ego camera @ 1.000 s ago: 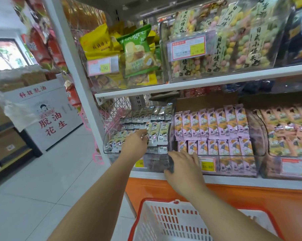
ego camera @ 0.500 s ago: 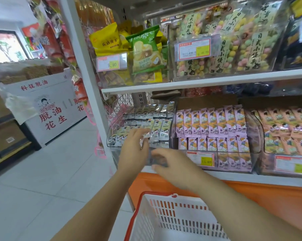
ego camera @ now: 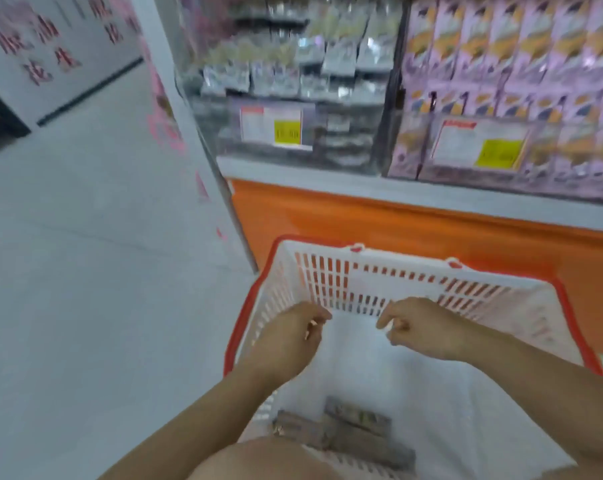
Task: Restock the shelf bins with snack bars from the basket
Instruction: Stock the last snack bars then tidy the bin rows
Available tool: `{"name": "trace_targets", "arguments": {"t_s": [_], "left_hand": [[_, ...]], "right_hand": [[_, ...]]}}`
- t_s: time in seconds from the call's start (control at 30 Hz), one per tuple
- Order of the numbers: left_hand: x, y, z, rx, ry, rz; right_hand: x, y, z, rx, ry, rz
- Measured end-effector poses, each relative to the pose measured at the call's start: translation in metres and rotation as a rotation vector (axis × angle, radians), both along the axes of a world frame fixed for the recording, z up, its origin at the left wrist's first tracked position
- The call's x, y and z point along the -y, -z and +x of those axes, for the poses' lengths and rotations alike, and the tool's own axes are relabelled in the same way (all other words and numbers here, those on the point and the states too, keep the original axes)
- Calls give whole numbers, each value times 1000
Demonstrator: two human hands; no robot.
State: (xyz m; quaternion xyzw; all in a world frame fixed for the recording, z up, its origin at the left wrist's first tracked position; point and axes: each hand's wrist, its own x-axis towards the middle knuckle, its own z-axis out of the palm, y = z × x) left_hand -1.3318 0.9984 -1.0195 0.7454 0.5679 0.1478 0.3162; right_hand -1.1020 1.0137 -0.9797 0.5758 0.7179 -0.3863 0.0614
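We see the basket (ego camera: pixel 414 282), white slatted walls under a red rim, standing on the floor (ego camera: pixel 85 254) against the orange base panel (ego camera: pixel 379 223) of the shelving. The snack bars (ego camera: pixel 355 429) lie at its near end, flat on the white bottom. They are brownish-grey wrapped sticks whose long axes run roughly left to right, the right ends tipped a little toward us. We count at least three, lying side by side and partly overlapping. Motion blur and a forearm across the near edge keep us from an exact number. Both hands hover above the middle of the basket, well apart from the bars. The left hand (ego camera: pixel 289 341) has its fingers loosely curled inward and nothing in them. The right hand (ego camera: pixel 428 330) is much the same, loosely curled with fingertips pointing toward the left hand, and holds nothing. A gap lies between the two hands. On the shelf (ego camera: pixel 328 176) above, we count two clear bins side by side. The left bin (ego camera: pixel 348 147) holds rows of silvery-grey packets, and the right bin (ego camera: pixel 570 178) holds rows of purple and orange packets standing upright. Each bin carries one price label with a yellow patch on its front, two labels in all, the left label (ego camera: pixel 276 126) and the right label (ego camera: pixel 480 147).
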Motion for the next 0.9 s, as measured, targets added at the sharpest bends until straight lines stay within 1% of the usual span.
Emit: {"name": "trace_targets", "arguments": {"t_s": [0.1,0.17,0.23,0.33,0.43,0.53,0.7,0.9], "left_hand": [[9,38,10,-222,224,-325],[18,54,13,-316,306,-513],[26,63,17,-371,357,-624],[32,70,23,-440,446,-757],[36,74,24,-515,485,-806],[38,75,24,-578,513,-802],[38,77,24,-564,543,-831],[40,77,22,-551,520,-832]], "right_hand": [[20,53,5,133,-138,-194],[38,78,6,184,-186,-337],[53,98,5,214,-207,-445],[67,119,3,190,-162,-498],[77,130,-1,146,-123,-515],[83,137,-5,141,-104,-463],[87,153,-5,161,-77,-401],[91,157,-10,21,118,-316]]}}
